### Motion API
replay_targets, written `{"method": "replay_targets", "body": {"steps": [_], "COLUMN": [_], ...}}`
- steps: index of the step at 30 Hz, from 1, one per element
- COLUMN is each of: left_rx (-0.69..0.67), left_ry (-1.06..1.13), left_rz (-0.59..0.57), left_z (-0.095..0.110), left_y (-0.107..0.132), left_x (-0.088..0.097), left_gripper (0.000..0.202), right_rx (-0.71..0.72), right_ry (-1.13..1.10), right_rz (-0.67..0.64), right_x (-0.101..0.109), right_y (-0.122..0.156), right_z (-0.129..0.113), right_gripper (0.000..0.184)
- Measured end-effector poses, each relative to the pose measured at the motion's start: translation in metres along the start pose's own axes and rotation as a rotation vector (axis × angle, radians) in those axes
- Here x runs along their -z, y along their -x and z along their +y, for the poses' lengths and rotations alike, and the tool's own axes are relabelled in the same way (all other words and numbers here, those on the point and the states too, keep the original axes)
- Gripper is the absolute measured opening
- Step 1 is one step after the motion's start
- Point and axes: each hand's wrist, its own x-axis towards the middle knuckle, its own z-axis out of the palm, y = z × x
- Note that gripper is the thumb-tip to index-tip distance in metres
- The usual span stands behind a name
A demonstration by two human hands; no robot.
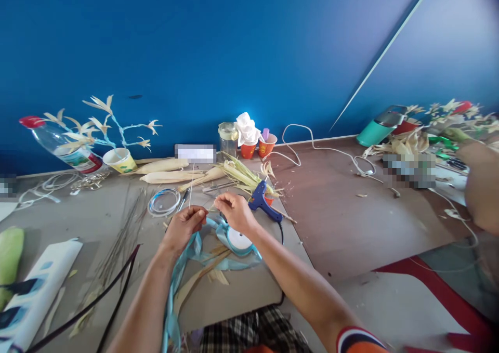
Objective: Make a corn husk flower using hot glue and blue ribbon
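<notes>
My left hand (186, 224) is closed in a pinch on a thin upright wire stem (192, 185). My right hand (235, 210) is pinched beside it, fingertips close to the left hand's, gripping something small I cannot make out. A light blue ribbon (183, 262) trails from under my left hand down toward my lap. Its spool (239, 240) lies just below my right wrist. A blue glue gun (263, 202) rests right of my right hand. Dried corn husk strips (206, 275) lie under my forearms.
Corn cobs (163, 167) and husks (244, 173) lie behind my hands, with a wire coil (163, 202), thin wires (125, 228), a plastic bottle (64, 147), a husk-flower branch in a cup (119, 159), a jar (228, 139), and orange cups (267, 145). Another person's arm (481, 186) is at right.
</notes>
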Motion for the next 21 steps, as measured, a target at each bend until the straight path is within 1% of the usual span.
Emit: {"method": "replay_targets", "body": {"steps": [4,8,12,17,21], "left_rx": [0.02,0.023,0.019,0.007,0.004], "left_ry": [0.036,0.057,0.068,0.015,-0.017], "left_rz": [-0.026,-0.011,0.003,-0.011,-0.012], "left_z": [-0.001,0.001,0.002,0.003,0.003], "left_y": [0.0,0.001,0.002,0.002,0.002], "left_x": [-0.001,-0.006,-0.008,-0.009,-0.009], "left_gripper": [0.029,0.031,0.031,0.032,0.031], "right_rx": [0.005,0.041,0.094,0.119,0.165], "right_ry": [-0.031,0.003,0.084,0.14,0.151], "right_rz": [0.047,0.03,0.021,-0.006,0.004], "right_x": [0.001,-0.001,-0.003,-0.004,-0.004], "right_y": [-0.001,0.003,0.006,0.008,0.009], "right_z": [0.003,0.0,-0.005,-0.009,-0.009], "right_gripper": [0.02,0.019,0.018,0.019,0.019]}}
